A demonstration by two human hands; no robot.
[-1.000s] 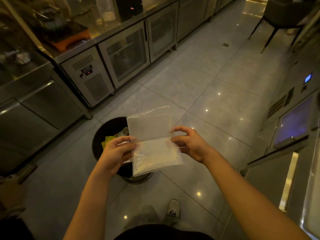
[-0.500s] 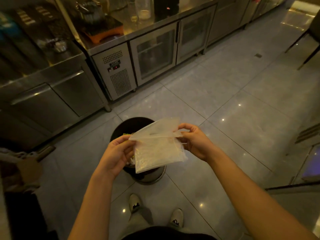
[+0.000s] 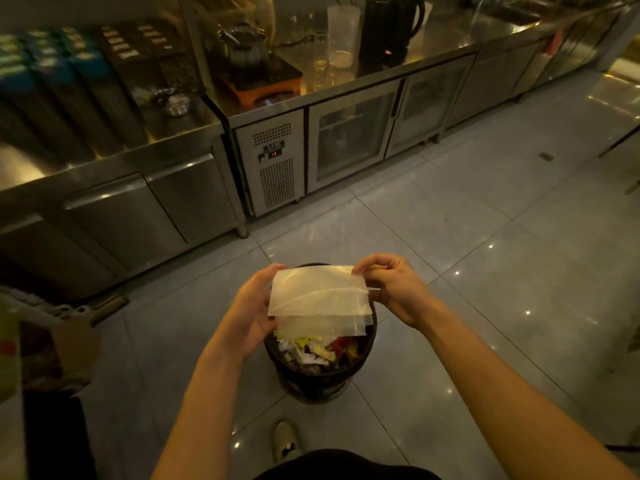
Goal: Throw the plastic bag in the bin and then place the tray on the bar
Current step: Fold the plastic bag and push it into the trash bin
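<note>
Both hands hold the plastic bag (image 3: 320, 299) stretched flat over the open bin (image 3: 318, 375), which stands on the tiled floor (image 3: 485, 271) just ahead of the person's shoe (image 3: 286, 441). The left hand (image 3: 252, 317) has its grip closed on the bag's left edge, fingers curled behind the film; the right hand (image 3: 394, 289) pinches the upper right corner between thumb and fingertips. The bag is clear and folded over on itself (a seam line runs across it), and its lower edge hangs just above the rubbish (image 3: 318, 351) filling the bin. Beyond, a steel tabletop (image 3: 433, 60) carries a black kettle (image 3: 388, 26) and a pot (image 3: 242, 46) on an orange-edged cooker (image 3: 263, 79).
</note>
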